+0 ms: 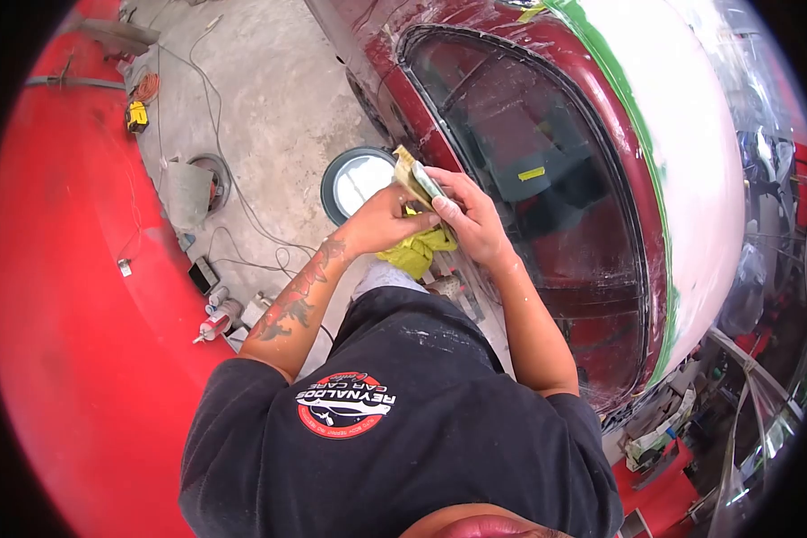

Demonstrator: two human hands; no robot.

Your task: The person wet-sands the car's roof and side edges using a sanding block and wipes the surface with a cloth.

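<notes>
In front of my body, both hands meet at a small block with tan-yellow sandpaper (pixel 405 163) around or against it. My right hand (pixel 477 222) grips the pale grey-green sanding block (pixel 427 183), thumb on its near side. With bent fingers, my left hand (pixel 378 220) pinches the sandpaper's lower part; its fingertips are partly hidden. A yellow-green cloth (pixel 412 255) lies just below the hands. Behind the left hand stands a dark bucket (pixel 330 199) holding whitish liquid. A dark red car (pixel 439 148) with a side window (pixel 533 206) is close to my right hand.
The car's roof (pixel 690 179) is whitish, bordered by a green band (pixel 632 108). On the left is a large red surface (pixel 72 269). Cables (pixel 233 193) cross the concrete floor (pixel 278 90). Bottles (pixel 215 325) and a round fan-like object (pixel 211 184) stand there.
</notes>
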